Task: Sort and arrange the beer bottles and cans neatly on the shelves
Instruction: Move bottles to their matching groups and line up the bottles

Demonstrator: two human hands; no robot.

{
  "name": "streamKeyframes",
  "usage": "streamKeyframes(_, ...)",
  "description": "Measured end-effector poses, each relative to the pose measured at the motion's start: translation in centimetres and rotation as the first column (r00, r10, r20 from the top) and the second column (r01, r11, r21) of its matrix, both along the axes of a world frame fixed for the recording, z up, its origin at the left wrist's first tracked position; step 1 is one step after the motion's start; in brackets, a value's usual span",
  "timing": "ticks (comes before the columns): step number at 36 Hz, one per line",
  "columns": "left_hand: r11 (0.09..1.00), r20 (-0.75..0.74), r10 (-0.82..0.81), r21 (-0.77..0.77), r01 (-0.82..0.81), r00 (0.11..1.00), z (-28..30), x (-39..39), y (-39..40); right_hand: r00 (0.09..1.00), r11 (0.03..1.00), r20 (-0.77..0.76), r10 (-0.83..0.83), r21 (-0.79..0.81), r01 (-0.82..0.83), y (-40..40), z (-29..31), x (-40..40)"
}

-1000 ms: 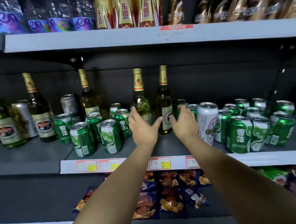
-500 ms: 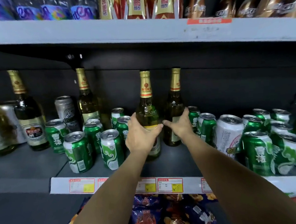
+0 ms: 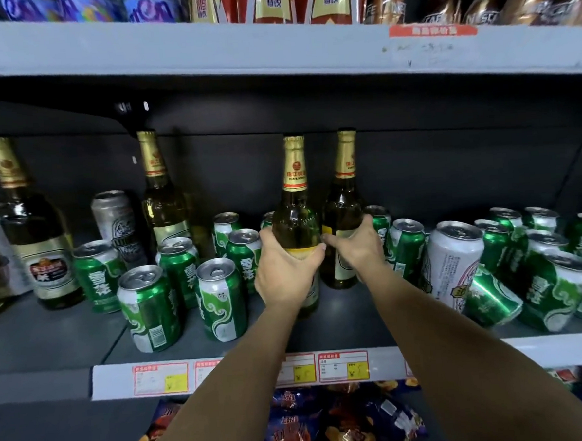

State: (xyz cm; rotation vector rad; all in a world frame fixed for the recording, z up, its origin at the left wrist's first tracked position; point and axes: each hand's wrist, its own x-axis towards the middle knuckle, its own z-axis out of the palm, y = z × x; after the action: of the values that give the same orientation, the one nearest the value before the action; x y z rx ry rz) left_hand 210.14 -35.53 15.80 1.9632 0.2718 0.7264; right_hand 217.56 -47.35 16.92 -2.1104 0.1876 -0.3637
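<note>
Grey metal shelf point(image 3: 222, 347): green aluminium cans point(image 3: 181, 291) clustered left. Left hand point(image 3: 284, 275) wraps near green glass bottle with gold foil neck point(image 3: 297, 226) (upright, mid-shelf). Right hand point(image 3: 359, 246) curls round second matching bottle point(image 3: 342, 217) just behind-right. White tall can point(image 3: 454, 261), more green cans right.

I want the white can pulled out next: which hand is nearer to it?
Right. The right hand grips a bottle, with only a green can between it and the white can. The left hand grips another bottle farther left.
</note>
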Motion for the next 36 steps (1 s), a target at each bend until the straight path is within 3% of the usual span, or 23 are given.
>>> streamKeyframes(9, 1.000, -0.007, 0.011, 0.001, -0.011, 1.000, 0.2, -0.3, 0.0, 1.000, 0.995, -0.013, -0.012, -0.103, 0.011, 0.2, 0.8, -3.4)
streamKeyframes(16, 0.995, 0.024, 0.087, 0.042, -0.088, 0.996, 1.1, -2.5, 0.2, 0.997, 0.991, 0.065, 0.041, -0.131, -0.033, -0.2, 1.3, -7.5)
streamKeyframes(27, 0.983, 0.038, 0.128, 0.130, -0.132, 0.991, 2.2, -11.7, -3.4, 0.993, 0.981, 0.105, 0.046, -0.193, -0.025, -4.0, 2.2, -17.5)
streamKeyframes(36, 0.987, -0.028, 0.076, 0.145, -0.071, 0.997, 0.9, -20.9, -12.3, 0.999, 0.984, 0.049, -0.020, -0.174, 0.028, -13.2, 0.6, -28.5)
